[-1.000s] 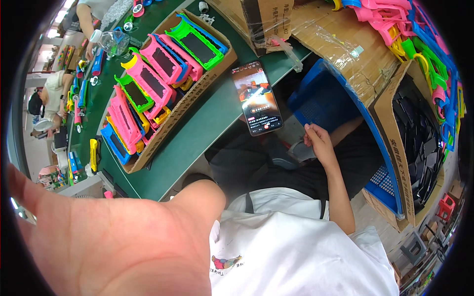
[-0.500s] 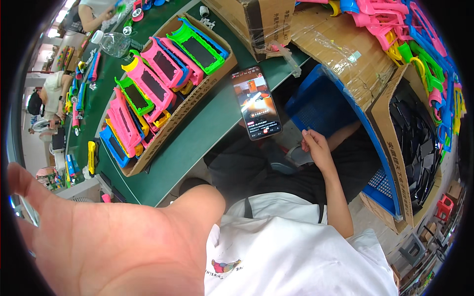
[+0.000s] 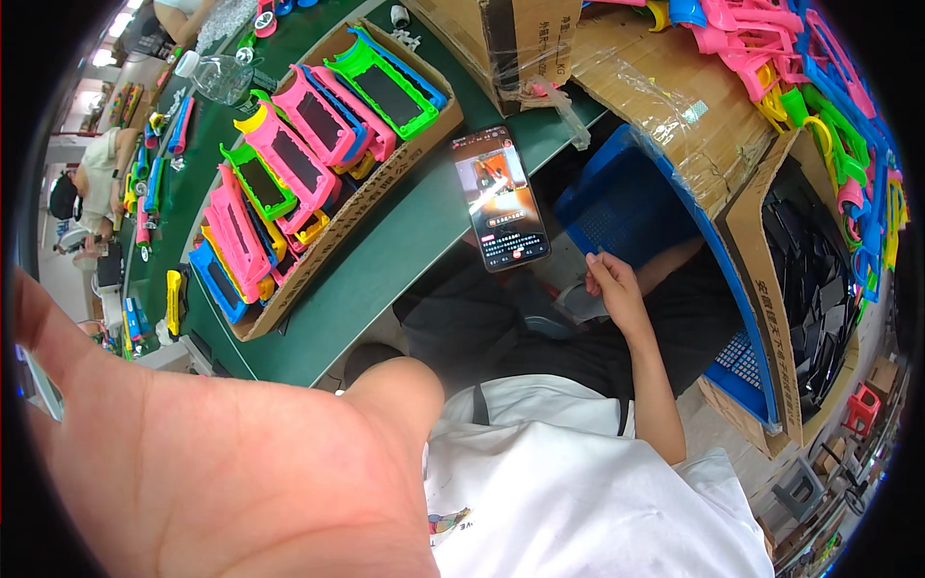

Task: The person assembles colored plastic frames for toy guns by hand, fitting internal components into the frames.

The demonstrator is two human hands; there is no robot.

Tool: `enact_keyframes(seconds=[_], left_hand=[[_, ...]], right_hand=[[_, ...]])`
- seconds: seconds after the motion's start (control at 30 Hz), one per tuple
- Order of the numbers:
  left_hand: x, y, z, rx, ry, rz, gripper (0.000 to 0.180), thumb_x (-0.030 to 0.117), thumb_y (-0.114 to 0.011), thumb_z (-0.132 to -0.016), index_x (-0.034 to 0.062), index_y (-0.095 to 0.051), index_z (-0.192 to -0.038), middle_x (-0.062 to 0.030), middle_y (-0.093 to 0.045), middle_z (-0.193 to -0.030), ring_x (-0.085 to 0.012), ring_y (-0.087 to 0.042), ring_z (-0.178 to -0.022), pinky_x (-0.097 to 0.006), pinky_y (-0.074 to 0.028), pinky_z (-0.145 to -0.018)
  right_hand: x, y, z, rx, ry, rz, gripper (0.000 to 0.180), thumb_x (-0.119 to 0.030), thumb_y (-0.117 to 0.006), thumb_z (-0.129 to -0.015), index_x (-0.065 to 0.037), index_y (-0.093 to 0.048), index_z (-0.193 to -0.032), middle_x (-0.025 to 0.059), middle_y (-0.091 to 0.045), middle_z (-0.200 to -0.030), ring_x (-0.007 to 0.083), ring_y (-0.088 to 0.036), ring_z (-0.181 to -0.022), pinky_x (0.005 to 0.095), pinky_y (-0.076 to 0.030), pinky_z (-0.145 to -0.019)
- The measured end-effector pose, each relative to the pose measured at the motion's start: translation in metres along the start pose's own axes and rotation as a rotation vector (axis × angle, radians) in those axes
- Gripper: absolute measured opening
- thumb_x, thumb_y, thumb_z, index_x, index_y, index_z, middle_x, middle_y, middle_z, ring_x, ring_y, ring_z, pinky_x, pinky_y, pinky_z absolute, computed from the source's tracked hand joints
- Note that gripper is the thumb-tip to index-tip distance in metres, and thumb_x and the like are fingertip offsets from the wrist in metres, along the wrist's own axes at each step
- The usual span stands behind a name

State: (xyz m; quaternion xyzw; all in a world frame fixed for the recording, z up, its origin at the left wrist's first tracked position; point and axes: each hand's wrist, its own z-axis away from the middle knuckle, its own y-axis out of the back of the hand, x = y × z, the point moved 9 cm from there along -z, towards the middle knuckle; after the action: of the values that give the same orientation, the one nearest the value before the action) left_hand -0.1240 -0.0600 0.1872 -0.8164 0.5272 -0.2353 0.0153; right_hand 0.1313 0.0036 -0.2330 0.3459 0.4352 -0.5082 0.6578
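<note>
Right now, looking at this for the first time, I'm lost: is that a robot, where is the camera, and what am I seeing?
There's no robot: these are a person's bare hands, seen by a wide fisheye camera on their head, so straight edges bend. The big open palm at lower left is the left hand, close to the lens and empty. The right hand is over the lap, fingertips together; I see nothing held. On the green table sits a cardboard tray of colourful plastic shells, with a clear bottle beyond. A lit phone shows near the table's edge; what supports it is unclear. At right are a blue crate and black pieces in a carton.
</note>
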Motion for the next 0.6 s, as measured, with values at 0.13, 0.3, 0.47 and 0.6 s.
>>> enact_keyframes(seconds=[0.13,0.3,0.47,0.6], left_hand=[[0.002,-0.001,0.002,0.034,0.004,0.043,0.062,0.053,-0.037,-0.104,-0.0005,-0.066,-0.109,-0.0219,-0.064,-0.105,-0.0335,-0.063,-0.095,-0.047,-0.05,-0.084],[0.004,-0.006,0.003,0.076,0.003,0.094,0.062,0.054,-0.037,-0.103,0.0001,-0.066,-0.11,-0.0221,-0.064,-0.107,-0.0341,-0.063,-0.097,-0.049,-0.05,-0.086],[0.008,-0.006,0.007,0.112,0.002,0.153,0.063,0.055,-0.036,-0.103,0.0006,-0.066,-0.111,-0.0223,-0.064,-0.109,-0.0348,-0.062,-0.098,-0.05,-0.05,-0.087],[0.005,-0.009,0.001,0.144,0.005,0.199,0.063,0.056,-0.036,-0.102,0.001,-0.066,-0.111,-0.0225,-0.064,-0.11,-0.0353,-0.062,-0.1,-0.051,-0.05,-0.088]], right_hand=[[0.003,0.0,0.0,-0.004,-0.015,-0.011,0.038,-0.032,-0.055,-0.106,-0.007,-0.057,-0.078,-0.0006,-0.056,-0.069,0.0074,-0.051,-0.066,0.0233,-0.04,-0.065],[0.002,-0.001,0.0,-0.012,-0.02,-0.013,0.038,-0.033,-0.055,-0.106,-0.007,-0.056,-0.078,-0.0005,-0.056,-0.069,0.0075,-0.051,-0.066,0.0236,-0.041,-0.065],[0.0,-0.002,-0.003,-0.014,-0.019,-0.028,0.038,-0.033,-0.055,-0.106,-0.008,-0.056,-0.078,-0.0006,-0.056,-0.069,0.0075,-0.051,-0.066,0.0237,-0.041,-0.065],[0.0,-0.002,-0.003,-0.011,-0.034,0.001,0.038,-0.033,-0.056,-0.105,-0.008,-0.056,-0.077,-0.0007,-0.057,-0.069,0.007,-0.051,-0.066,0.0234,-0.041,-0.065]])
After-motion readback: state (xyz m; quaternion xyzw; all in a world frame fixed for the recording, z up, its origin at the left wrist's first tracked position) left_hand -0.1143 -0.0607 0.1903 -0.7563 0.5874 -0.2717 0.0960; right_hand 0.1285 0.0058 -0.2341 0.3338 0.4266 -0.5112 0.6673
